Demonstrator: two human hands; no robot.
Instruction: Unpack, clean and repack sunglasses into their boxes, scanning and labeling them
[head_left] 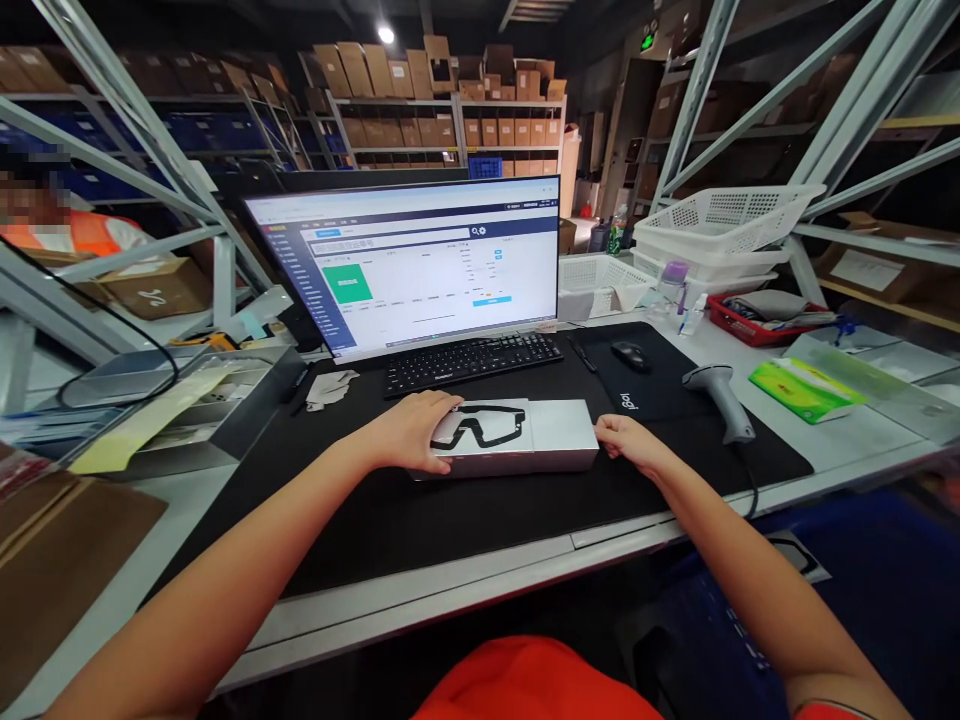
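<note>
A long silver-white box (566, 425) lies on the black desk mat, with a black glasses frame pictured on its left part and a plain right part beyond a seam. My left hand (415, 430) grips the box's left end, thumb on the near side and fingers over the far side. At the opposite end, my right hand (626, 440) is closed in a pinch against the box's short side. Its fingertips are partly hidden, so I cannot tell exactly which bit they pinch.
Behind the box stand a black keyboard (472, 362) and a lit monitor (420, 270). A mouse (631, 355), a grey barcode scanner (721, 400) and a green tissue pack (806, 390) lie to the right. White baskets (720, 225) and a red tray (765, 325) sit farther back. Left is an open grey box (247, 410).
</note>
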